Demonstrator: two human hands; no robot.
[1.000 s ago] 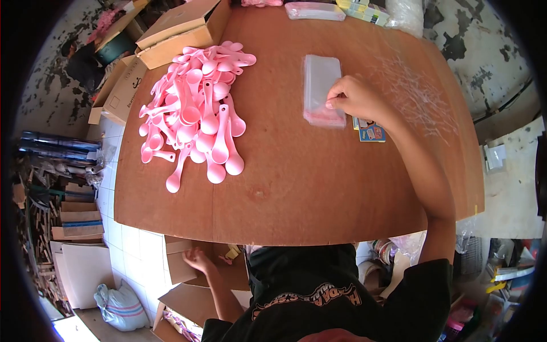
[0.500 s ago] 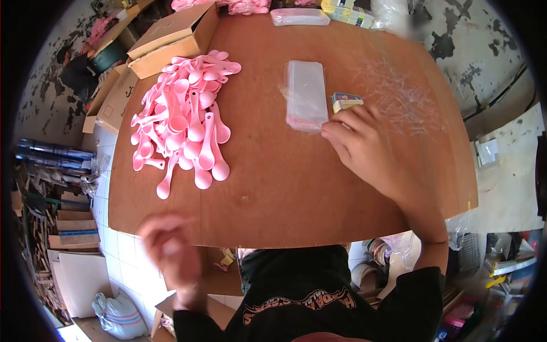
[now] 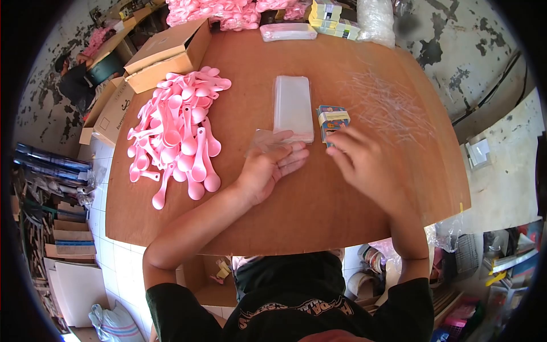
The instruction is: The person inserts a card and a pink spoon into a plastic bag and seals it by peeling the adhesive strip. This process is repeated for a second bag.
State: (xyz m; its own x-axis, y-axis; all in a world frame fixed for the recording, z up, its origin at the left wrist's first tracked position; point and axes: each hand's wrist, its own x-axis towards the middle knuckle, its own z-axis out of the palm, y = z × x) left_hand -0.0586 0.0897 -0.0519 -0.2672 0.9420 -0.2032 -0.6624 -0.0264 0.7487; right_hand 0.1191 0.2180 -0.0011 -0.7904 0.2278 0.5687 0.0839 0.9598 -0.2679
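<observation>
My left hand (image 3: 272, 165) is turned palm up over the table, with a small clear plastic bag (image 3: 259, 138) held at its thumb and fingers. Just beyond its fingertips lies a stack of clear plastic bags (image 3: 293, 105). My right hand (image 3: 362, 159) is at the near end of a small stack of printed cards (image 3: 333, 117) with a pale band around it. Its thumb and forefinger are bent around the corner of that stack and cover part of it. Left of my left hand is a heap of pink plastic spoons (image 3: 176, 128).
Thin clear strips (image 3: 393, 105) lie scattered at the right of the brown table (image 3: 245, 228). A cardboard box (image 3: 165, 54), pink bundles (image 3: 228, 12), a clear packet (image 3: 289, 32) and banded yellowish stacks (image 3: 336, 23) line the back. Another person (image 3: 77, 80) is at far left.
My left hand has come up from below the table's front edge to the near end of the bag stack, now with a clear bag. My right hand has moved from the bags to the card stack.
</observation>
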